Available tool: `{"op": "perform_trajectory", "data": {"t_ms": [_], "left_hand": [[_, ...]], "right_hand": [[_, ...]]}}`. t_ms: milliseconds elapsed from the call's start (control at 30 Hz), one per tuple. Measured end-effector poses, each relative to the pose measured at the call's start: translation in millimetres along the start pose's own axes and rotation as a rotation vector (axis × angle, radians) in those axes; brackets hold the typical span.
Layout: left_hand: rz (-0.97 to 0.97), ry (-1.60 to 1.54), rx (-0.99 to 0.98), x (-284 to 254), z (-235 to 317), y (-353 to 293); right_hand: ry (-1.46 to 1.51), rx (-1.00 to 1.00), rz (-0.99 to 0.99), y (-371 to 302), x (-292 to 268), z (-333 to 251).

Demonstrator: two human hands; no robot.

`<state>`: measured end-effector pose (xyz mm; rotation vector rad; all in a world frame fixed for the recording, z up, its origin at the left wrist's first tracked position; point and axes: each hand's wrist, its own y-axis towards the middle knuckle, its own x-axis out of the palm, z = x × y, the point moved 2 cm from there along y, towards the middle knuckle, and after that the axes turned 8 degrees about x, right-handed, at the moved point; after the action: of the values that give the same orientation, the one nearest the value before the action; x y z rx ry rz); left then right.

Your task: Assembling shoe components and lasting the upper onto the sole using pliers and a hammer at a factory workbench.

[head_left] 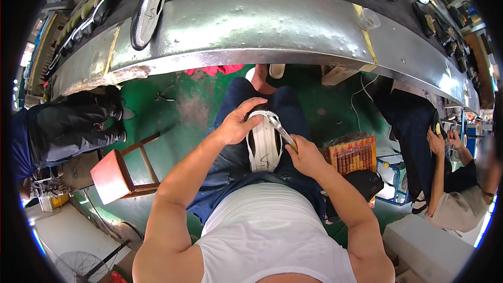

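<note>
An upturned shoe on a form (265, 149), with a white underside and dark sides, rests on my lap between my thighs. My left hand (242, 122) grips its far end, thumb pressed on the white edge and fingers around the dark side. In my right hand (305, 155) is a silvery metal tool with a pale handle (283, 130), probably pincers. Its metal end meets the shoe's far rim near my left thumb. A loose dark pen stroke marks the white underside.
A metal-edged bench (251, 23) curves ahead, carrying a similar white-bottomed shoe (148, 17), a clear cup (369, 19) and more shoes at both sides. A red-seated stool (112, 177) stands left, a beaded seat (352, 156) right. Other people work at both sides.
</note>
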<state>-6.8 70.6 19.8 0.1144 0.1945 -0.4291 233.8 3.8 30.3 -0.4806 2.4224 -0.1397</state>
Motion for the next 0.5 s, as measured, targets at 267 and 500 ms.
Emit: {"op": "perform_trajectory", "data": {"t_ms": [267, 500], "left_hand": [[0.069, -0.301, -0.200, 19.8, 0.8, 4.3], [0.015, -0.226, -0.195, 20.9, 21.0, 12.8]], "right_hand": [[-0.276, 0.199, -0.207, -12.3, -37.5, -28.6], [0.234, 0.120, 0.005, -10.6, -57.0, -50.0]]}}
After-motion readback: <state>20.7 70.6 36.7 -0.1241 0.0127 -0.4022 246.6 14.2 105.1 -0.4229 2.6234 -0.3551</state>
